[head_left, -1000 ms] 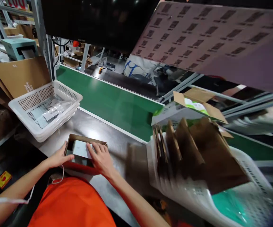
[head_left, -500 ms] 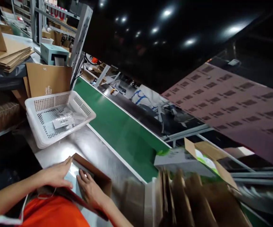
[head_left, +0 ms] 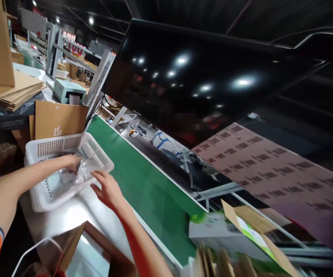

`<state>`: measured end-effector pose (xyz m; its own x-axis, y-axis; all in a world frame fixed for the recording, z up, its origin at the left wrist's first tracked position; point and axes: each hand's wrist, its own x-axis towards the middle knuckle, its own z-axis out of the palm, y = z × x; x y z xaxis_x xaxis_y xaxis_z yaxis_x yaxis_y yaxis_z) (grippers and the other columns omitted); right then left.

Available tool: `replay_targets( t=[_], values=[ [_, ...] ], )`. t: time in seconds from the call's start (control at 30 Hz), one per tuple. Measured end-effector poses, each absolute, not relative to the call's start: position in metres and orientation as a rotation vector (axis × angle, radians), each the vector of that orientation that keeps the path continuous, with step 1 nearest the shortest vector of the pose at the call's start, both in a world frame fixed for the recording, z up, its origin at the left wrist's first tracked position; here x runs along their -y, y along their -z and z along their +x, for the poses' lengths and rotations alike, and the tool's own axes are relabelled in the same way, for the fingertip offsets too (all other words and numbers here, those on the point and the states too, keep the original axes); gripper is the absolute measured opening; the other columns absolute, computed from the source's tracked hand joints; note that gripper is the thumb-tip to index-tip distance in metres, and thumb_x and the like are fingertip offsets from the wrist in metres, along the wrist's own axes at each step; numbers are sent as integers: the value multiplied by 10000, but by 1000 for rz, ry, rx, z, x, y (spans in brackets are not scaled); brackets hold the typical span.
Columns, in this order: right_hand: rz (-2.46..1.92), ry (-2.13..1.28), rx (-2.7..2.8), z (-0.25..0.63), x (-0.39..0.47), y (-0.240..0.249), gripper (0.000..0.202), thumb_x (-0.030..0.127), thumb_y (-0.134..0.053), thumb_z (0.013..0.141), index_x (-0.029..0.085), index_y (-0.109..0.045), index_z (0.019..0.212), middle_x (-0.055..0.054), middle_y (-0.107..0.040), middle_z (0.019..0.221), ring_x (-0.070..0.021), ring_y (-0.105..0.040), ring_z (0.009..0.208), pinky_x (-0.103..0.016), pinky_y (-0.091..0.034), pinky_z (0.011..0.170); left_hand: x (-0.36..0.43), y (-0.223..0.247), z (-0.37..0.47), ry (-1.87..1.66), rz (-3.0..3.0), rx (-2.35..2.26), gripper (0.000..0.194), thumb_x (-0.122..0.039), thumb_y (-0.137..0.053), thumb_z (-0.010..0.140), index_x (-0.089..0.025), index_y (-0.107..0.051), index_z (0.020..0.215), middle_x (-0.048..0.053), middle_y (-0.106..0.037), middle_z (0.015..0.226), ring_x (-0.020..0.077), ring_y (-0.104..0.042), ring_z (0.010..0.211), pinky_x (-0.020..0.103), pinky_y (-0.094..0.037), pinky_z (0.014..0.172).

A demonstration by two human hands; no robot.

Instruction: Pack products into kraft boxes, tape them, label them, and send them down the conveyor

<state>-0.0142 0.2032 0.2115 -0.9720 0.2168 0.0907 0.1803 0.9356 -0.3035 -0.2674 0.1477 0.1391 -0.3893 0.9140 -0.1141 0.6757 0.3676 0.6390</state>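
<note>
My left hand (head_left: 73, 162) reaches into the white plastic basket (head_left: 36, 198), its fingers closed at a clear plastic packet (head_left: 86, 169). Whether the packet is pinched is hard to make out. At the basket's right front rim is my right hand (head_left: 107, 188), fingers apart, with nothing in it. An open brown cardboard box (head_left: 75, 240) sits on the metal table below, close to my body. Inside that box lies a flat pale item (head_left: 90, 257).
A green conveyor belt (head_left: 143, 184) runs diagonally past the table. Upright cardboard pieces (head_left: 221, 263) and a printed white-green box (head_left: 212, 231) stand lower right. A large dark screen (head_left: 183, 84) hangs above. Behind the basket are a cardboard panel (head_left: 61, 119) and a label printer (head_left: 68, 91).
Both hands have left the cardboard box and moved up to the basket. My left hand has entered it. The view has tilted upward.
</note>
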Motion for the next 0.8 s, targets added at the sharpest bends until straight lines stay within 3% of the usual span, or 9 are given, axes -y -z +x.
replay_targets(
  t=[0.1, 0.2, 0.27, 0.33, 0.43, 0.53, 0.63, 0.73, 0.8],
  values=[
    [-789, -162, 3104, -76, -233, -205, 652, 273, -773, 908, 163, -609, 1530, -212, -641, 1533, -352, -619, 1404, -490, -492, 1190, -146, -129, -277, -632, 1347, -2258, 416, -349, -922, 658, -109, -781, 967, 133, -791, 1019, 364, -726, 1156, 415, -547, 1046],
    [-1101, -101, 3148, -107, -256, -193, 357, 181, -698, 924, 165, -771, 1274, -191, -792, 1262, -350, -733, 1219, -437, -574, 1029, -148, -129, -296, -623, 1274, -2315, 384, -266, -888, 692, -78, -786, 1011, 219, -793, 1034, 460, -722, 1170, 515, -546, 1041],
    [-1155, -116, 3120, -114, -267, -189, 332, 143, -527, 1009, 155, -784, 1218, -184, -803, 1227, -323, -750, 1190, -395, -575, 978, -150, -132, -307, -667, 1289, -2303, 524, -178, -851, 683, -53, -774, 1186, 300, -751, 1261, 523, -663, 1282, 573, -515, 1083],
    [-1145, -144, 3091, -117, -276, -188, 404, 185, -412, 1074, 150, -736, 1311, -185, -767, 1330, -301, -721, 1255, -378, -553, 1002, -153, -134, -312, -740, 1408, -2223, 776, -84, -822, 632, -105, -705, 1399, 280, -605, 1557, 508, -535, 1461, 552, -466, 1169],
    [-1084, -254, 3129, -119, -281, -183, 419, 379, -665, 997, 172, -699, 1360, -170, -758, 1354, -310, -710, 1249, -363, -544, 999, -156, -130, -302, -729, 1645, -2012, 951, 5, -816, 531, -183, -679, 1453, 176, -491, 1700, 420, -398, 1592, 468, -379, 1267],
    [-1090, -381, 3182, -120, -282, -171, 338, 276, -881, 746, 188, -790, 1059, -129, -826, 1075, -323, -750, 1072, -361, -559, 921, -155, -118, -286, -640, 1718, -1900, 931, 16, -826, 501, -151, -704, 1409, 170, -567, 1642, 406, -522, 1501, 442, -391, 1251],
    [-1080, -484, 3120, -121, -288, -163, 38, 157, -716, 820, 162, -751, 806, -112, -792, 871, -290, -749, 962, -358, -558, 888, -154, -114, -280, -650, 1679, -1901, 1068, -31, -883, 475, -101, -621, 1507, 229, -516, 1666, 436, -594, 1425, 442, -453, 1198],
    [-957, -643, 3014, -122, -300, -167, 225, 186, -533, 945, 123, -748, 974, -119, -782, 961, -249, -744, 936, -330, -577, 841, -157, -135, -287, -742, 1720, -1865, 1238, -176, -986, 450, -95, -526, 1597, 270, -342, 1757, 468, -435, 1560, 473, -394, 1259],
    [-843, -756, 2964, -125, -305, -171, 336, 250, -450, 1014, 112, -716, 1165, -129, -779, 1075, -229, -746, 945, -306, -593, 796, -155, -159, -293, -905, 1811, -1803, 999, -281, -963, 572, -118, -631, 1500, 229, -422, 1730, 429, -441, 1556, 448, -381, 1268]
  ],
)
